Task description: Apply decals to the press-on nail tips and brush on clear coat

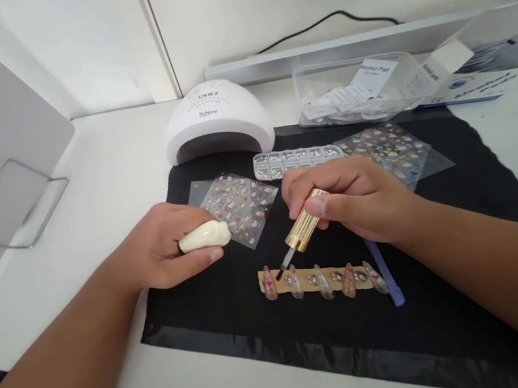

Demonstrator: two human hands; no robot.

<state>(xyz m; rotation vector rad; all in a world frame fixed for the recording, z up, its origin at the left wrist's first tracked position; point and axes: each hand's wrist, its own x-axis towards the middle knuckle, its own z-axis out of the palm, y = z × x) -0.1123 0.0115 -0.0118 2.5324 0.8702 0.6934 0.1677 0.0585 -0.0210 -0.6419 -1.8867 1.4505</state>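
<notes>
On the white lamp (pixel 216 118) in front of me I read OEIEZ in dark capitals, and lower down, above its opening, SUNone. A white packet (pixel 374 77) lying at a slant in the clear plastic tub (pixel 306 85) says Alcohol Pad (the finer line beneath is too small for me to make out). To the right, the white-and-blue box (pixel 472 88) carries Alcohol in large letters; the word after it is blurred.
</notes>
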